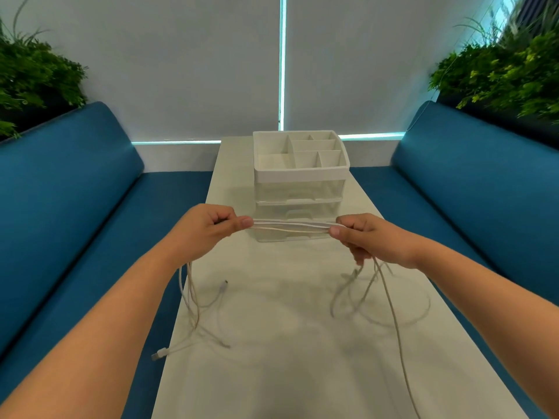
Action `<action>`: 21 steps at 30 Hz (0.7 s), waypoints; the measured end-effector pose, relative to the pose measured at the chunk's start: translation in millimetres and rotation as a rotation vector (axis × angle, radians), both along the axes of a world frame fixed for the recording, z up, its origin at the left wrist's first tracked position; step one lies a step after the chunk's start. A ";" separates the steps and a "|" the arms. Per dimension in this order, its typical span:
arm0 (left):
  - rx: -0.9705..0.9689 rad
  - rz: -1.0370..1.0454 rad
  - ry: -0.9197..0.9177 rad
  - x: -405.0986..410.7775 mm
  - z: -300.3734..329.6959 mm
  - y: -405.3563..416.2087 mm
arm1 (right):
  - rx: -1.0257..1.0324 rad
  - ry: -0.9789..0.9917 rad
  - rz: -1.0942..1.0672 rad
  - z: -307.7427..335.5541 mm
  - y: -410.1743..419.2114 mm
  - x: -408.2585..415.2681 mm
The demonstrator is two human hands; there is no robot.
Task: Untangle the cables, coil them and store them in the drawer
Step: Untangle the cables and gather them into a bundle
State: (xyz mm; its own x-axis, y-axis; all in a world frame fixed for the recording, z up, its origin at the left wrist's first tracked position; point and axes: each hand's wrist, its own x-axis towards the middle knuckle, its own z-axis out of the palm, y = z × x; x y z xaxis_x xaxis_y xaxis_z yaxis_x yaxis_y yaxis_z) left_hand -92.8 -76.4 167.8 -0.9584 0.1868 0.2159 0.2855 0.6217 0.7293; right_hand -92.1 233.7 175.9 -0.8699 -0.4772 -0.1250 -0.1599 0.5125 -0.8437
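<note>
A bundle of pale cables (291, 226) is held stretched level between two hands above the middle of a white tabletop (281, 373). The left hand (208, 229) is clenched around one end of the taut span, the strands being pinched between thumb and curled fingers. The right hand (367, 237) is closed on the other end in the same manner, thumb pressed on top of the strands. Several white strands and one yellowish strand can be told apart in the stretched section, lying side by side and touching.

Below the left hand, loose lengths are seen hanging down and trailing over the near left part of the tabletop; a small plug (224, 284) is lifted at the end of one strand, and a flat white connector (159, 354) juts past the left edge of the tabletop. Below the right hand, further lengths hang in blurred loops onto the tabletop, and one long strand is carried down toward the bottom of the view.

Behind the stretched span, a white and clear plastic drawer organiser (301, 182) is stood on the tabletop, with open compartments on top and two clear drawers beneath; the lower drawer (298, 211) is partly hidden by the cables. Blue upholstered benches (75, 189) are placed on both sides of the tabletop, green plants (36, 74) are set behind them, and white blinds (181, 65) are drawn across the window at the back.
</note>
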 end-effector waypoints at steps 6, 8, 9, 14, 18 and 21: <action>0.050 0.019 0.021 -3.0 1.9 -3.2 | 0.037 0.009 0.066 -0.8 1.7 1.6; 0.038 -0.005 -0.010 -2.4 -1.1 -0.5 | 0.206 0.171 0.048 -3.1 3.1 2.0; 0.030 -0.012 -0.021 -1.6 -3.0 1.8 | 0.268 0.227 0.024 -4.6 4.2 2.8; 0.041 -0.024 -0.045 2.2 -10.4 11.4 | 0.346 0.325 -0.046 -8.9 10.9 8.7; 0.031 -0.053 -0.116 7.0 -5.8 21.1 | 0.348 0.367 -0.068 -2.6 20.3 10.8; 0.029 -0.109 -0.234 12.3 -3.9 29.6 | 0.358 0.389 -0.067 7.2 28.3 12.4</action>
